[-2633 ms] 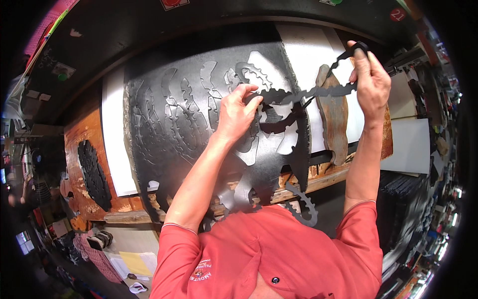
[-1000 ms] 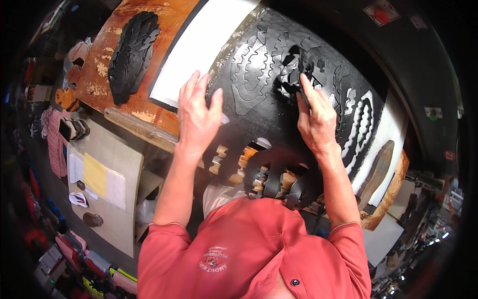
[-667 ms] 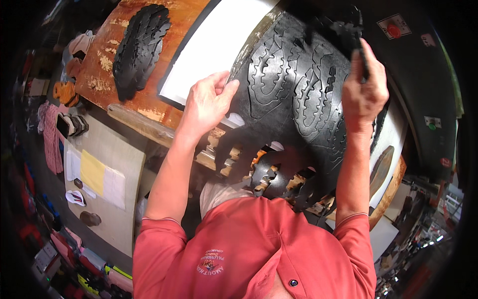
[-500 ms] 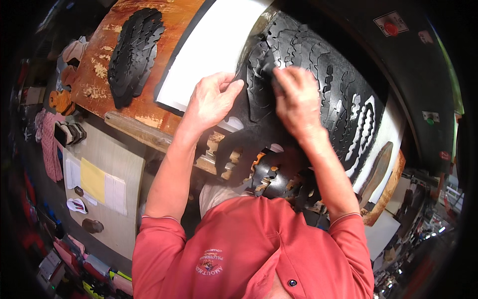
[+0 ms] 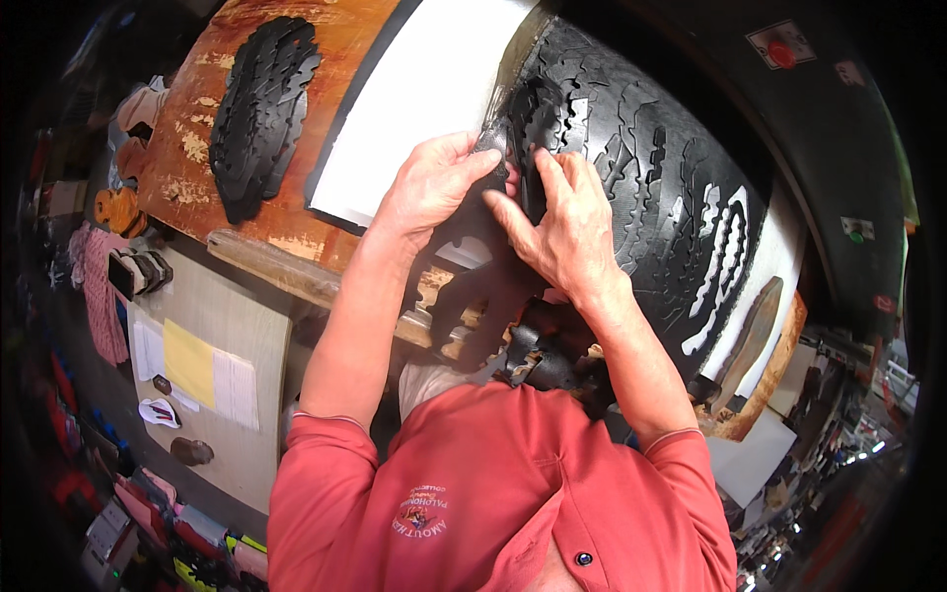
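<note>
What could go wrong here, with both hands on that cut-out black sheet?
The black sheet is full of jagged cut-outs, so a thin strip might tear where the left hand and right hand press and pull. Its lower part hangs over the bench edge and might snag or drag the sheet askew.

Two bare hands, left & right, both on one big black rubber sheet w/ jagged cut-out holes. One white cutting board. One stack of black jagged-edged rubber sole pieces on one worn orange-brown wooden tabletop. One yellow paper note.
</note>
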`<state>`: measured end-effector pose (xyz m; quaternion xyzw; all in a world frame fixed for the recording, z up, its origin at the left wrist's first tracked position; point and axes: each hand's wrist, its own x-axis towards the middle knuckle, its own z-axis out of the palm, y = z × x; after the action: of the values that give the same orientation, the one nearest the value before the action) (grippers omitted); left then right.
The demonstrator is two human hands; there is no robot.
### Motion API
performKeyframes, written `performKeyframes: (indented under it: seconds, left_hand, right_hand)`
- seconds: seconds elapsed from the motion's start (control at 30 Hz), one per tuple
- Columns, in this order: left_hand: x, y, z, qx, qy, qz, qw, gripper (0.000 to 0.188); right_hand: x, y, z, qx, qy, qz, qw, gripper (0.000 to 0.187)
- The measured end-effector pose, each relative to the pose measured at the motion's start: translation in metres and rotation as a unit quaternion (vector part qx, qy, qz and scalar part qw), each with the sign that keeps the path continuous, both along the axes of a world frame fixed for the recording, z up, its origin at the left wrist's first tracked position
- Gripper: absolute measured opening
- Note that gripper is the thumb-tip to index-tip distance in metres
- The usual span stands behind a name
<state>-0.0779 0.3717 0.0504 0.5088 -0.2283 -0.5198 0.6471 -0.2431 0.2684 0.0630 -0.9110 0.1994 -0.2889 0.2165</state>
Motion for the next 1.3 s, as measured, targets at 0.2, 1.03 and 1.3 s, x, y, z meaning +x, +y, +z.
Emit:
performKeyframes:
  seconds: [0.2,1.03,1.3]
  left_hand:
    - [-0.03,0.006,0.021,0.118,-0.449,0.242,0.852,0.027]
    - [-0.068,-0.019,0.002,0.015,-0.269,0.115,0.956,0.049]
    - [-0.044,-0.017,-0.001,0.058,-0.176,0.075,0.98,0.044]
  right_hand:
    - [-0.015,-0.019,0.001,0.174,-0.053,-0.02,0.983,0.028]
    - [-0.029,-0.029,-0.015,0.519,-0.089,-0.074,0.847,0.02]
    - [-0.025,-0.017,-0.01,0.517,-0.15,-0.118,0.834,0.025]
